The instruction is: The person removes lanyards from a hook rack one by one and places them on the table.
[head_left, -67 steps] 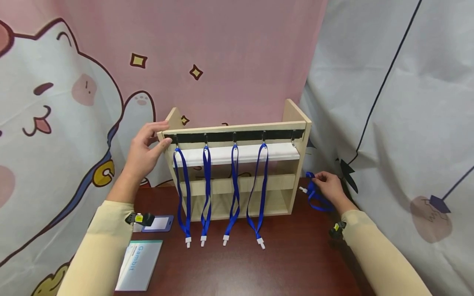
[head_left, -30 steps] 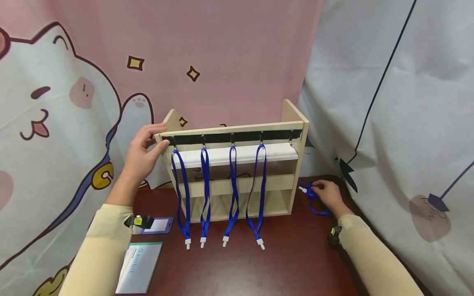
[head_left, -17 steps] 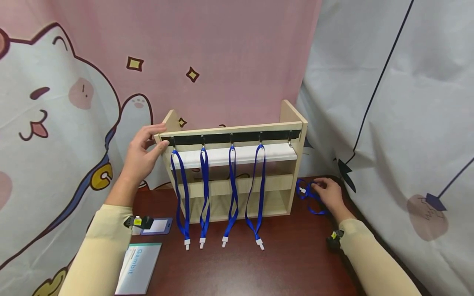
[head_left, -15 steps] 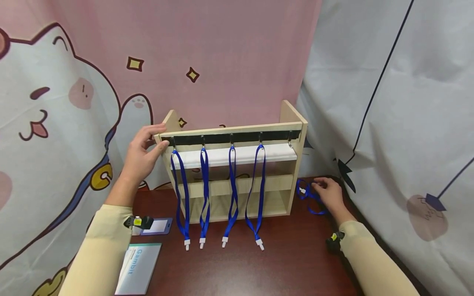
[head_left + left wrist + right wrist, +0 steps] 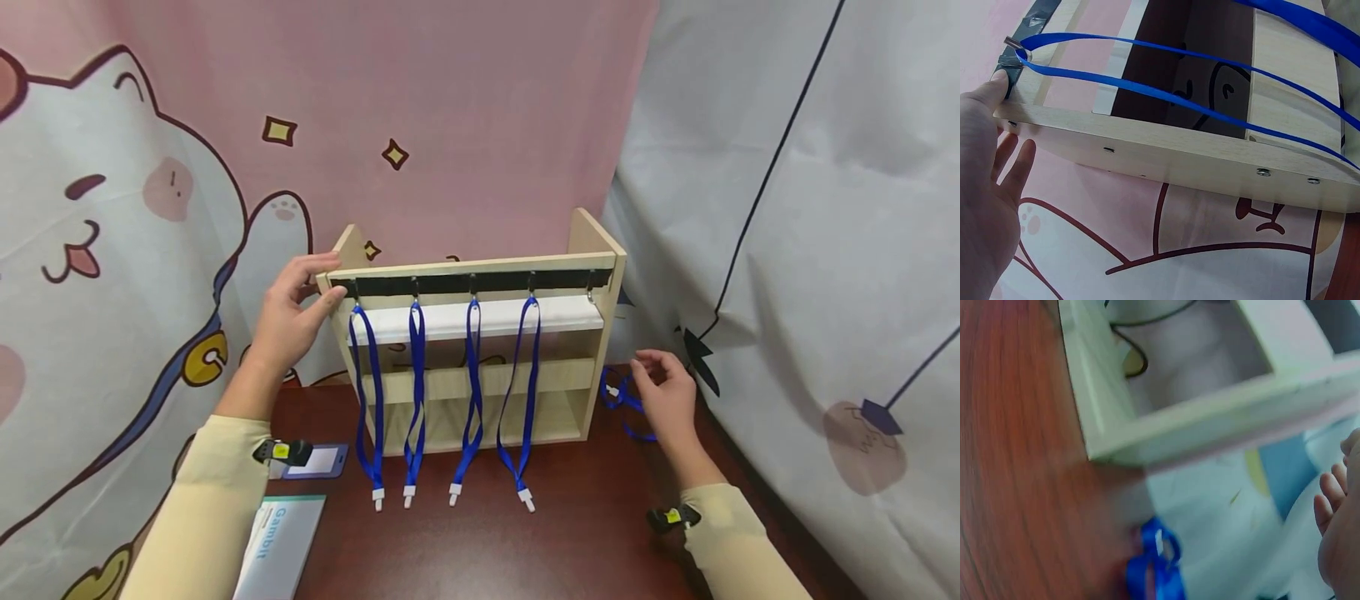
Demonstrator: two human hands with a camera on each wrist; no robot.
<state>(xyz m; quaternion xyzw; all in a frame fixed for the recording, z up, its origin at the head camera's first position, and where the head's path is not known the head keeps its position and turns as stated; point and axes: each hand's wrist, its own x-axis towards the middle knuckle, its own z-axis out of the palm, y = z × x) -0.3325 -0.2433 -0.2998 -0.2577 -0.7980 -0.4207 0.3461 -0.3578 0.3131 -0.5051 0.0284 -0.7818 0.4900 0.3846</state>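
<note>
My left hand (image 5: 288,312) holds the upper left corner of a pale wooden rack (image 5: 609,350), thumb on the front and fingers at the side. In the left wrist view the thumb presses a black tape strip (image 5: 1032,22) beside a metal hook (image 5: 1015,44). Several blue lanyards (image 5: 377,375) with white clips (image 5: 378,498) hang in loops from the rack's hooks. To the right of the rack a loose blue lanyard (image 5: 632,402) lies bunched on the table. My right hand (image 5: 670,400) is raised just beside it, fingers loosely bent, holding nothing.
A bare metal hook (image 5: 590,294) sits at the strip's right end. Left of the rack, a blue-framed badge holder (image 5: 318,461) and a white box marked "Gambit" (image 5: 281,546) lie on the dark red table (image 5: 480,533). Printed curtains (image 5: 487,125) stand behind and at both sides.
My right hand has let go of the loose lanyard and lifted off it, drawing slightly back. That lanyard has come to lie closer to the rack. The left hand keeps its hold.
</note>
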